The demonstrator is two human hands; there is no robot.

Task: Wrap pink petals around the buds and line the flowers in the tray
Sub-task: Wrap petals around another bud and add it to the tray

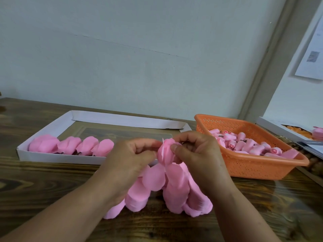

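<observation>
Both hands are mid-wrap right now: the left hand and right hand have their fingers curled in and pinching the half-wrapped flower, held up over the loose petal pile at the near middle, with the bud itself hidden inside the petals. Biggest risk, I'd say, is the outer petal springing open if either pinch eases off before it's tucked, since it looks thin and floppy. Also, carrying it left to the white tray could knock the four finished flowers out of line, and the orange basket sits close on the right.
</observation>
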